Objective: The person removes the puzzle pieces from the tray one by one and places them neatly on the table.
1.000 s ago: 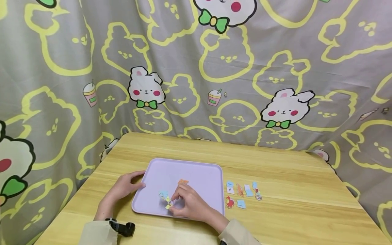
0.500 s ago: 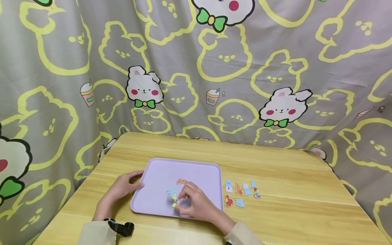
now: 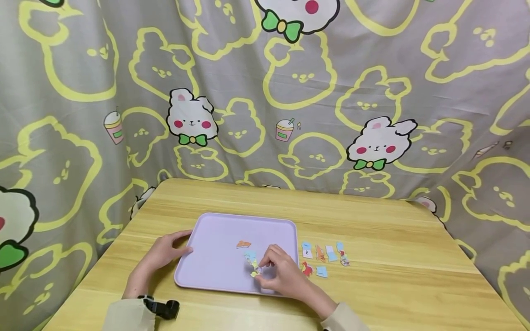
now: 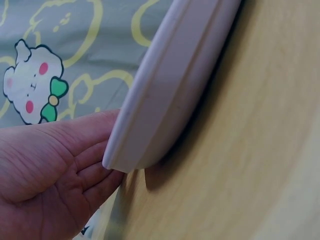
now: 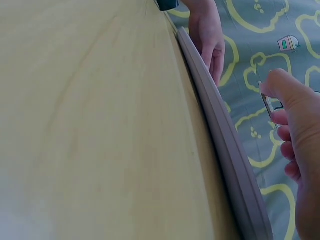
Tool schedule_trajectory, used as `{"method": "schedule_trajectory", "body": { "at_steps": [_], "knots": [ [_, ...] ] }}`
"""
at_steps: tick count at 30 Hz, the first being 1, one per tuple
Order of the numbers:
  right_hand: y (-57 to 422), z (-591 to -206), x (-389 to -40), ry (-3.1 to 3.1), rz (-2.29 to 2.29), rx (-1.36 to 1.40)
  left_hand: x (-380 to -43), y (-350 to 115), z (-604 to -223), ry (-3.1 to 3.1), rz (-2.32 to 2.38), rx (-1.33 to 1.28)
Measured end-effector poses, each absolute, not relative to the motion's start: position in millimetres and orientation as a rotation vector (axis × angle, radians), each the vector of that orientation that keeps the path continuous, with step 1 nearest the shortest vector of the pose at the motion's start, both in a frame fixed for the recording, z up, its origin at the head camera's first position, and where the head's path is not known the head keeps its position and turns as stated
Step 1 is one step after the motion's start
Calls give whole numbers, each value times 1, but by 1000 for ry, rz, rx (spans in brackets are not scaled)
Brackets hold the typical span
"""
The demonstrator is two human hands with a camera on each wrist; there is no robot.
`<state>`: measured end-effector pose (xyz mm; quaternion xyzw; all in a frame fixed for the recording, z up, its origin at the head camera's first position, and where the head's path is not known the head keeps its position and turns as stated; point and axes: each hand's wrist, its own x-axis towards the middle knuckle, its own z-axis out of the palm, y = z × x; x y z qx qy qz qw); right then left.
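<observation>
In the head view my right hand (image 3: 285, 272) pinches a small flat puzzle piece (image 3: 251, 262) between thumb and fingertips, over the right part of the lilac tray (image 3: 215, 276). Light blue and yellow show on this piece; its near end is hidden by the fingers. From the right wrist view, the thin edge of the puzzle piece (image 5: 266, 98) shows between the fingertips. My left hand (image 3: 164, 252) touches the tray's left rim with thumb and fingers spread along it. An orange puzzle piece (image 3: 244, 244) lies on the tray, just behind the held one.
Several small puzzle pieces lie in two rows on the wooden table (image 3: 372, 257), right of the tray, among them a red piece (image 3: 307, 269) and a blue piece (image 3: 321, 271). A patterned curtain (image 3: 248, 151) hangs along the table's back and sides.
My right hand has carried the pinched puzzle piece rightward across the tray, uncovering more of the orange piece. My left hand stays at the tray's rim. The head view has shifted slightly.
</observation>
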<state>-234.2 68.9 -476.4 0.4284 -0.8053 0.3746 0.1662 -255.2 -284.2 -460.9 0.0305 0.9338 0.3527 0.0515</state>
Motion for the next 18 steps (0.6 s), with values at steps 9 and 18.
{"method": "schedule_trajectory", "body": {
  "at_steps": [9, 18],
  "knots": [
    [95, -478, -229, -2340, 1060, 1169, -256, -285, -461, 2855, 1069, 116],
    [121, -479, -225, -2372, 1023, 1127, -257, -286, -462, 2857, 1062, 111]
  ]
}}
